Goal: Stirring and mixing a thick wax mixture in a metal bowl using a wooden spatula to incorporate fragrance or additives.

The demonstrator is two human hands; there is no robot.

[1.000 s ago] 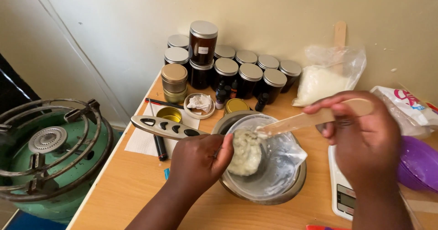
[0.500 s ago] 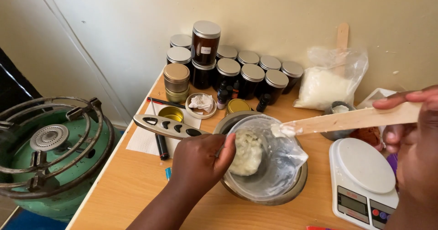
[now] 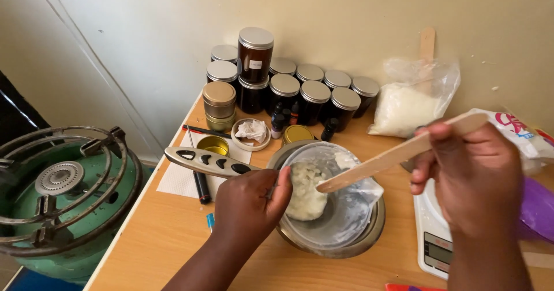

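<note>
My left hand grips the near rim of a metal bowl together with the clear plastic bag lying inside it. A lump of white waxy stuff sits in the bag by my fingers. My right hand holds a flat wooden stick slanting down, its tip over the bag's middle. A long metal handle with cut-outs sticks out left from the bowl.
Several dark jars with silver lids stand at the back by the wall. A bag of white flakes leans there. A white kitchen scale lies under my right hand. A green gas burner stands left of the table.
My right hand has swung the wooden stick back from the right, bringing its tip over the bag in the bowl. My left hand has kept its hold on the rim.
</note>
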